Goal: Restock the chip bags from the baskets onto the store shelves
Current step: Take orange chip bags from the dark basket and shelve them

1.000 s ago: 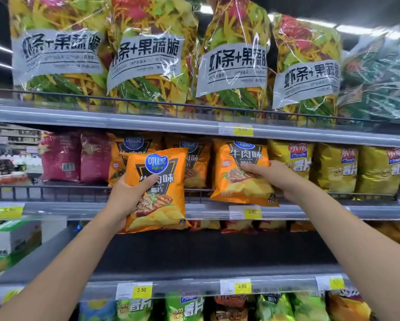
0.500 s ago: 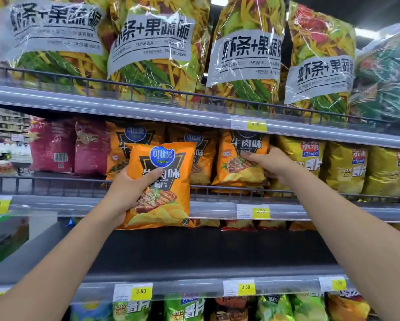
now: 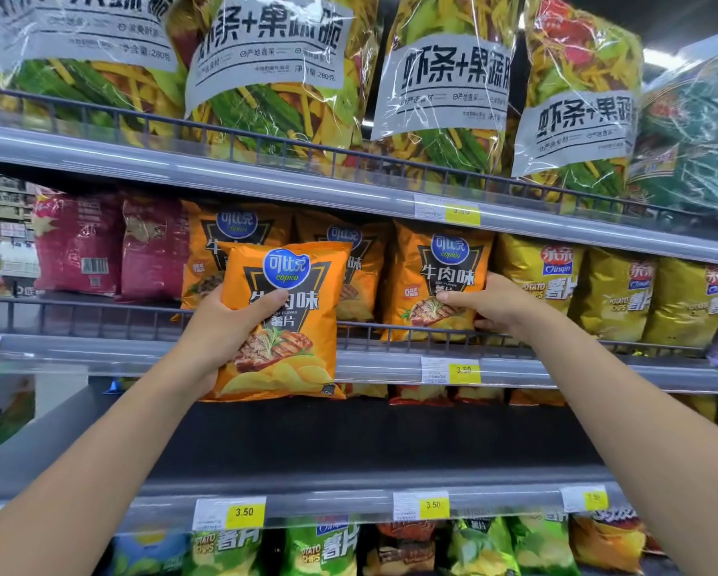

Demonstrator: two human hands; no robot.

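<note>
Orange foil chip bag (image 3: pixel 282 322) held mid-frame, before the grey wire-railed middle shelf (image 3: pixel 99 353).
Left hand (image 3: pixel 220 334) grips it, thumb across its front; right hand (image 3: pixel 501 309) pinches a shelved orange bag (image 3: pixel 440 276), centre right. Lift the held bag clear of the rail, then stand it upright.

Bright overhead light; glare on clear top bags (image 3: pixel 266 76); dark shadow under middle shelf (image 3: pixel 141 354); edges bowed, blurred.
</note>
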